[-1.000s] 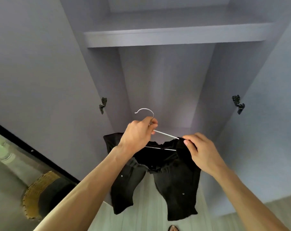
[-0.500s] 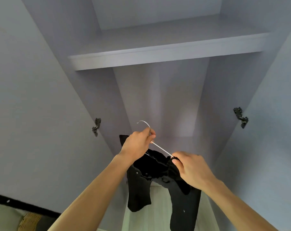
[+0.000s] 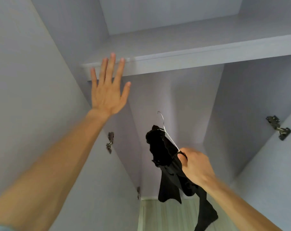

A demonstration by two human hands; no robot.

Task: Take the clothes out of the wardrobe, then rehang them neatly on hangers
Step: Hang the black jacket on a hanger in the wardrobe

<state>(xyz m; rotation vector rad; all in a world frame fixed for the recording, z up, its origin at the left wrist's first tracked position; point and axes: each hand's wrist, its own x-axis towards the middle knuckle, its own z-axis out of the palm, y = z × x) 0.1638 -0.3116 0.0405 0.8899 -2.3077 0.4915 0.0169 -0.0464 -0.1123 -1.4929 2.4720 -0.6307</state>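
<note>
my left hand [image 3: 108, 95] has let go of the hanger [image 3: 170, 140] and reaches up, fingers spread, at the shelf [image 3: 191, 60]. my right hand [image 3: 197, 167] pinches the hanger's end, black top [image 3: 166, 165] bunched on it, before the wardrobe [image 3: 183, 97]. rehanging, i reckon; next it needs somewhere to hang.

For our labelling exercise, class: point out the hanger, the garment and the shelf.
hanger [image 3: 171, 140], head view, on its slanted wire arm.
garment [image 3: 158, 147], head view, on the bunched upper part.
shelf [image 3: 191, 60], head view, on its front edge.
</note>
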